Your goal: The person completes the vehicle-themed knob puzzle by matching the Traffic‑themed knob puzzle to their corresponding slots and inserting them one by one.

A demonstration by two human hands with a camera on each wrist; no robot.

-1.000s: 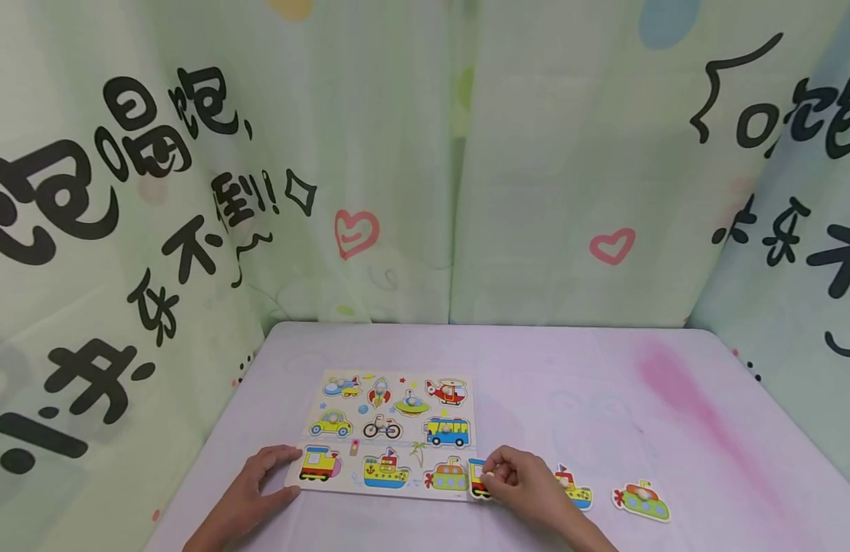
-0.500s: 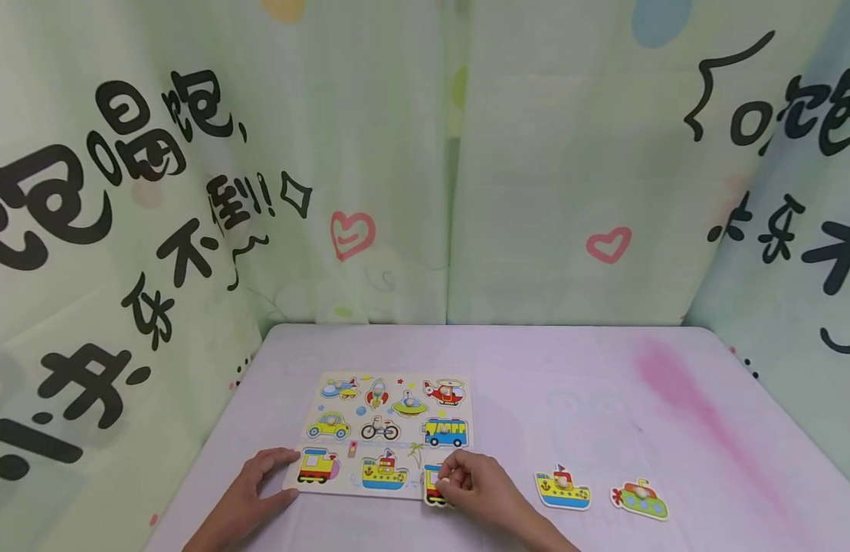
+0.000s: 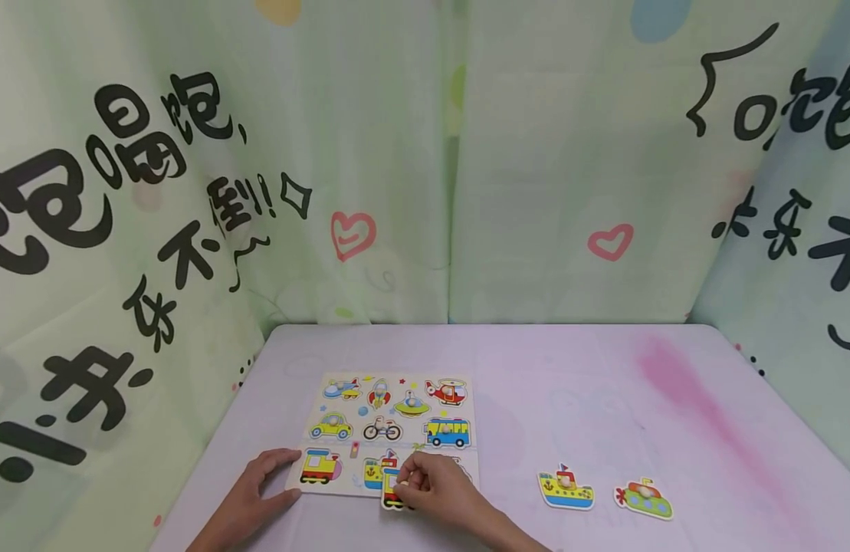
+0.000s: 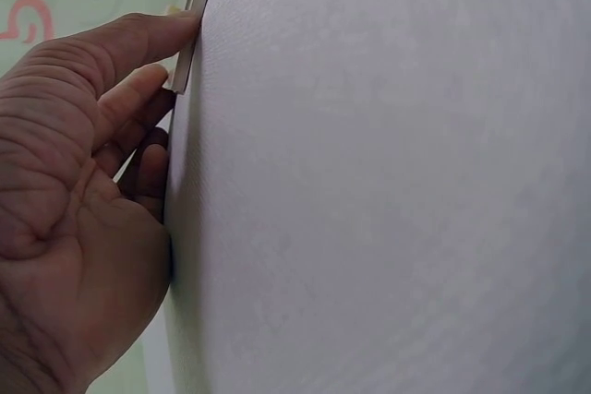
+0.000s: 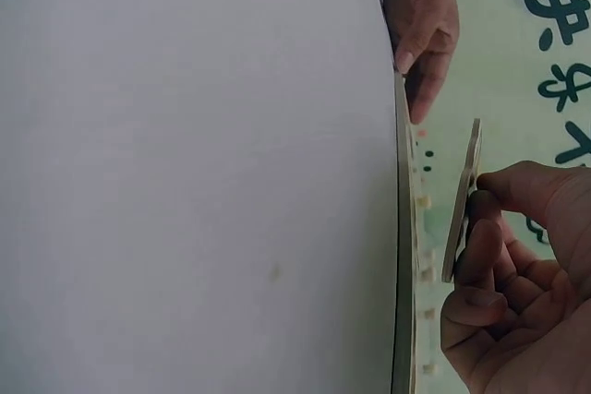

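A white puzzle board [image 3: 412, 431] printed with vehicles lies on the left half of the table. My left hand [image 3: 259, 487] touches its lower left edge with the thumb and fingers spread apart. Between right thumb and fingers I pinch a train puzzle piece [image 3: 390, 487]; my right hand [image 3: 441, 491] holds it over the board's front edge. In the right wrist view the train piece [image 5: 462, 214] appears edge-on, raised off the board. The board's train picture [image 3: 319, 466] is uncovered. Its ship picture [image 3: 373, 469] is partly hidden by the held piece, and its submarine picture mostly by my right hand.
A ship puzzle piece [image 3: 566, 489] and a submarine puzzle piece [image 3: 644, 500] lie on the table right of the board. A pink stain [image 3: 694, 406] marks the pale tabletop. Printed curtains [image 3: 535, 169] enclose the back and both sides.
My right hand has carried the train piece leftward, from the board's right edge to in front of its ship picture. The loose ship piece is now fully in view. My left hand stays put.
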